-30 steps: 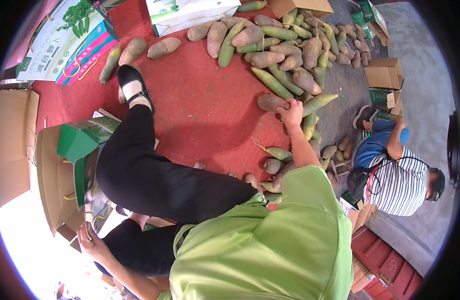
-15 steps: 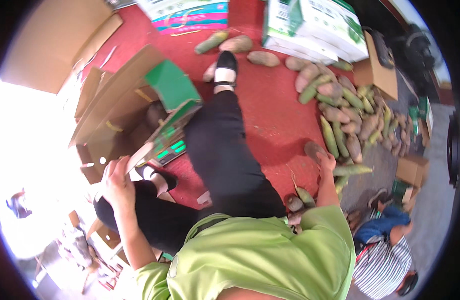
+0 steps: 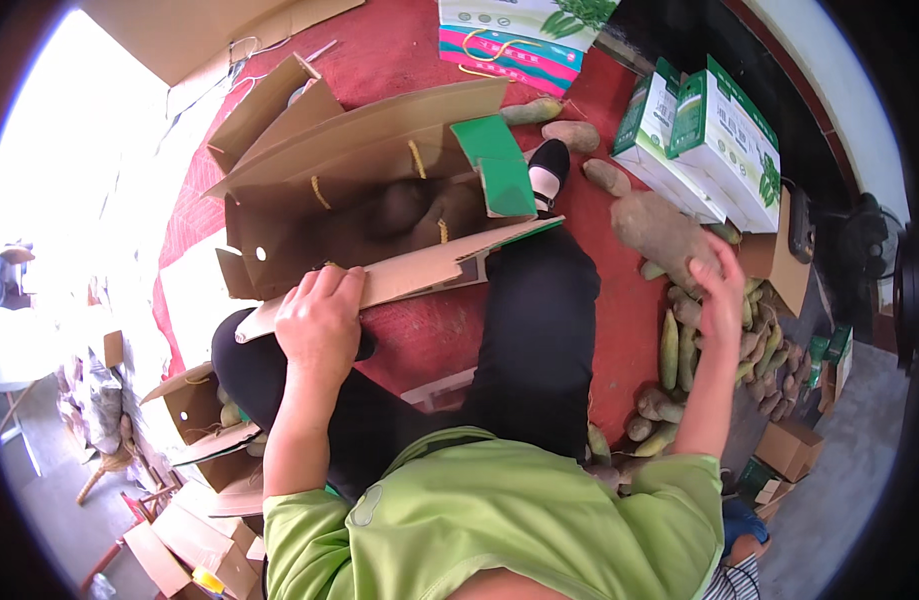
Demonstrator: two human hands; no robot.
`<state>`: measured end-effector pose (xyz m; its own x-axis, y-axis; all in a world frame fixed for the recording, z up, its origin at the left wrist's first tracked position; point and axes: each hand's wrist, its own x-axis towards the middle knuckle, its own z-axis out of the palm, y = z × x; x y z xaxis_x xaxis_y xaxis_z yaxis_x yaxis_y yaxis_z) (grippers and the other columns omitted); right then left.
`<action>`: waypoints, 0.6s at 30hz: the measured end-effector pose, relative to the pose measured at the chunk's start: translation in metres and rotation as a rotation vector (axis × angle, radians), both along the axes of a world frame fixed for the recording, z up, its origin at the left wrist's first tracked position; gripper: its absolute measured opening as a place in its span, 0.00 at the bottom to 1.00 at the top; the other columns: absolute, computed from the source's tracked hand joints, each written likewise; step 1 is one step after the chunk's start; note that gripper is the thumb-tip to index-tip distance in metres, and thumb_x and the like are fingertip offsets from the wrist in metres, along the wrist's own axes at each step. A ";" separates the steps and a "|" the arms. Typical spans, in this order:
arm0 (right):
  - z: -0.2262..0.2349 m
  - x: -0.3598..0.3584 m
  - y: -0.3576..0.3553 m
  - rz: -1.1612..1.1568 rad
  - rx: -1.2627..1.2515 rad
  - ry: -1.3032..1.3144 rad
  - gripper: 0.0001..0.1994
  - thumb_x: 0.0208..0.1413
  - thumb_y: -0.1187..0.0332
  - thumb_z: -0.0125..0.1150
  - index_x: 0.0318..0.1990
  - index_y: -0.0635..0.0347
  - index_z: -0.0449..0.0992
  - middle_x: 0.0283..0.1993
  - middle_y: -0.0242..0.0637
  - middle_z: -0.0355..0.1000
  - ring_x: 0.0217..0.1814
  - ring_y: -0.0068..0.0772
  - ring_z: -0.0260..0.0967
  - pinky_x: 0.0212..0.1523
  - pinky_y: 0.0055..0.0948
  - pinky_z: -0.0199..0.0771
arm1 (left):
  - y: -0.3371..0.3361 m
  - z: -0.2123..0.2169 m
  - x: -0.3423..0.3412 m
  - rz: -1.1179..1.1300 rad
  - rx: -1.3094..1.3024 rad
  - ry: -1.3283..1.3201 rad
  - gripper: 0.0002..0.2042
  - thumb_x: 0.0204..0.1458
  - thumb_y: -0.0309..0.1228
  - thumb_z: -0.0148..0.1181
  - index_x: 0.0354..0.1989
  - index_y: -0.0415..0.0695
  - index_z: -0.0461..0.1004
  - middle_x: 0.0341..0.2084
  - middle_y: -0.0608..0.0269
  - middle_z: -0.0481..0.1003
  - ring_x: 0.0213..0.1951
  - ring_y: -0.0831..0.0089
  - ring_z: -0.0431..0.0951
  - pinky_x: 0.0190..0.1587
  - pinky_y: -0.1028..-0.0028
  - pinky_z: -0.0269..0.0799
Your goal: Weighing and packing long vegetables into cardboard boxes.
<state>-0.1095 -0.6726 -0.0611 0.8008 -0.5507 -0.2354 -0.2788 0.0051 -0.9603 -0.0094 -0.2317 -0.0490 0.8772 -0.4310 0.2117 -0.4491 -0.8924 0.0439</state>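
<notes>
Right hand [image 3: 717, 290] is clamped around one end of a brown root vegetable [image 3: 659, 230], right of the frame's centre. Left hand [image 3: 321, 315] grips the near flap [image 3: 409, 275] of an open cardboard box [image 3: 364, 175], upper left of centre, with similar roots [image 3: 404, 207] inside.

A plump, elongated brownish-pink root [image 3: 654, 225] is held aslant right of centre, its broad end pointed to the upper left, while a brown cardboard box [image 3: 369, 135] with yellow cord loops and a green end flap is held open at upper centre-left, with shaded roots [image 3: 404, 205] contained inside.
</notes>
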 end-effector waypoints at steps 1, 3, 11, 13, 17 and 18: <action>0.017 0.023 0.008 0.126 -0.040 -0.051 0.27 0.42 0.67 0.70 0.52 0.66 0.72 0.48 0.35 0.72 0.51 0.28 0.69 0.52 0.28 0.68 | 0.002 0.002 -0.002 -0.008 0.004 0.000 0.11 0.41 0.26 0.56 0.36 0.49 0.77 0.28 0.69 0.72 0.36 0.68 0.76 0.38 0.68 0.73; 0.056 0.059 0.035 0.242 -0.089 -0.069 0.27 0.42 0.67 0.70 0.52 0.66 0.72 0.47 0.36 0.73 0.51 0.28 0.69 0.52 0.28 0.68 | 0.001 -0.001 0.001 -0.064 -0.022 -0.018 0.09 0.41 0.27 0.56 0.33 0.49 0.76 0.28 0.69 0.72 0.35 0.69 0.75 0.37 0.69 0.73; 0.058 0.195 0.175 0.898 -0.490 0.045 0.26 0.35 0.58 0.72 0.44 0.62 0.78 0.39 0.38 0.77 0.42 0.31 0.74 0.44 0.30 0.73 | 0.002 -0.002 0.004 -0.065 -0.048 -0.065 0.04 0.38 0.28 0.57 0.25 0.49 0.72 0.23 0.70 0.68 0.30 0.72 0.74 0.32 0.73 0.72; 0.031 0.216 0.212 0.987 -0.683 0.080 0.28 0.33 0.55 0.72 0.44 0.62 0.78 0.40 0.43 0.77 0.42 0.37 0.75 0.46 0.33 0.73 | 0.003 -0.002 0.004 -0.058 -0.049 -0.060 0.04 0.38 0.29 0.57 0.25 0.49 0.72 0.24 0.70 0.68 0.30 0.72 0.74 0.31 0.73 0.71; -0.016 0.241 0.270 1.100 -0.813 0.177 0.32 0.29 0.51 0.73 0.43 0.62 0.79 0.40 0.47 0.77 0.45 0.44 0.75 0.47 0.36 0.73 | 0.003 -0.003 0.004 -0.070 -0.062 -0.063 0.05 0.37 0.29 0.58 0.25 0.48 0.73 0.23 0.70 0.68 0.29 0.72 0.74 0.31 0.74 0.72; -0.023 0.246 0.283 1.144 -0.835 0.236 0.31 0.30 0.52 0.74 0.44 0.62 0.79 0.41 0.47 0.77 0.44 0.44 0.75 0.46 0.37 0.73 | 0.004 -0.004 0.004 -0.074 -0.066 -0.063 0.05 0.37 0.29 0.58 0.25 0.48 0.73 0.23 0.70 0.68 0.29 0.72 0.74 0.32 0.74 0.72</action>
